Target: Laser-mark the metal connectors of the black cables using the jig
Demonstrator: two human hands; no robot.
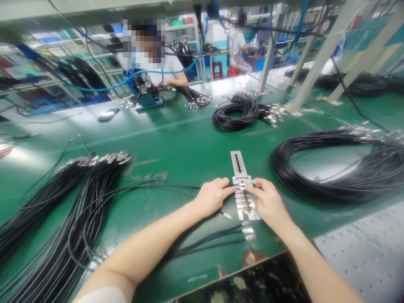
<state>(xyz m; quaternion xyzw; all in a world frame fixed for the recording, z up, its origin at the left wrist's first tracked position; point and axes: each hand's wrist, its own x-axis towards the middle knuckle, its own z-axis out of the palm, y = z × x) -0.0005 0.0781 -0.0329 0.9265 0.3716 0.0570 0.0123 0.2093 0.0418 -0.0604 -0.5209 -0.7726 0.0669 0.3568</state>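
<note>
A hinged metal fixture (243, 201) with a row of slots lies on the green table, its narrow lid (237, 164) folded out away from me. Several silvery cable ends sit in its slots. My left hand (211, 197) is closed at the left side of the fixture on a black cable (176, 184), its index finger touching a metal end in an upper slot. From the right, my right hand (268, 202) pinches at the same cable end (242, 185); the fingertips partly hide it. Below the fixture lie more cables with flat metal ends (248, 231).
Bundles of black cables (91, 210) lie at the left, with a large coil (284, 168) at the right and a smaller coil (233, 115) farther back. Across the table, a person (173, 67) works beside a blue press with a gauge (147, 90). A phone (108, 115) lies far left.
</note>
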